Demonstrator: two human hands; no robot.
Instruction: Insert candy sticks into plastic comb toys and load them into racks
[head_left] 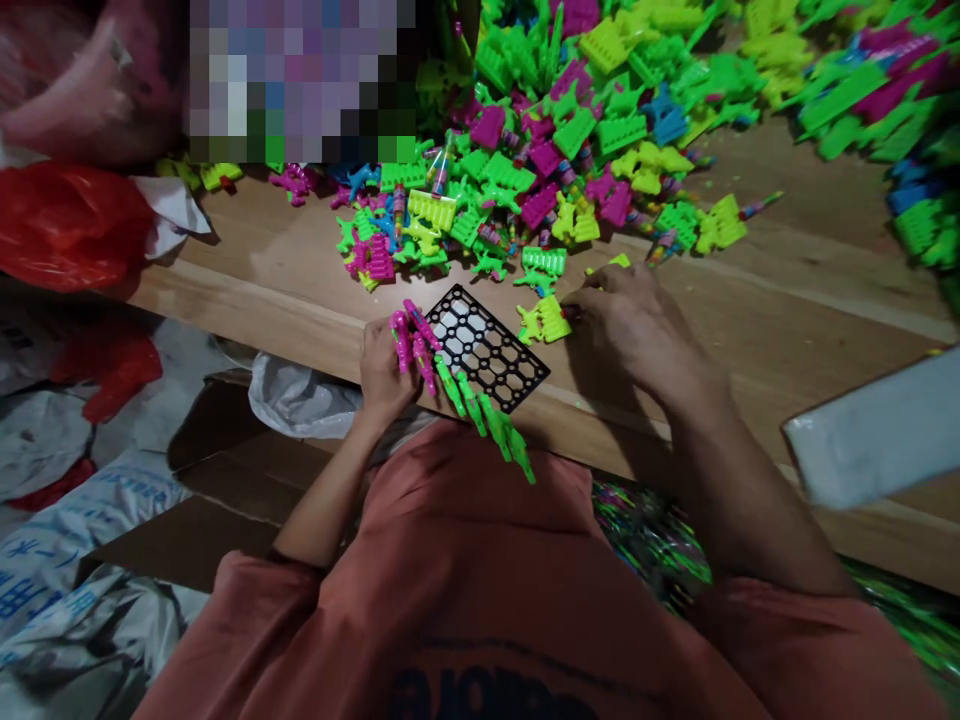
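Observation:
My left hand (386,372) is closed at the table's front edge, beside a black lattice tray (491,345). Pink plastic pieces (420,350) stick up from its fingers, and a row of green pieces (484,410) runs from there along the tray's near side. To the right of the tray, my right hand (619,310) reaches down at the table with its fingers bent. Its fingertips are close to a yellow piece (553,320); whether they grip anything is hard to make out.
A large heap of green, pink, yellow and blue plastic pieces (510,170) covers the wooden table (750,330) beyond my hands. A red plastic bag (67,225) lies at the left. A pale flat object (881,430) sits at the right. Below left is an open cardboard box (225,450).

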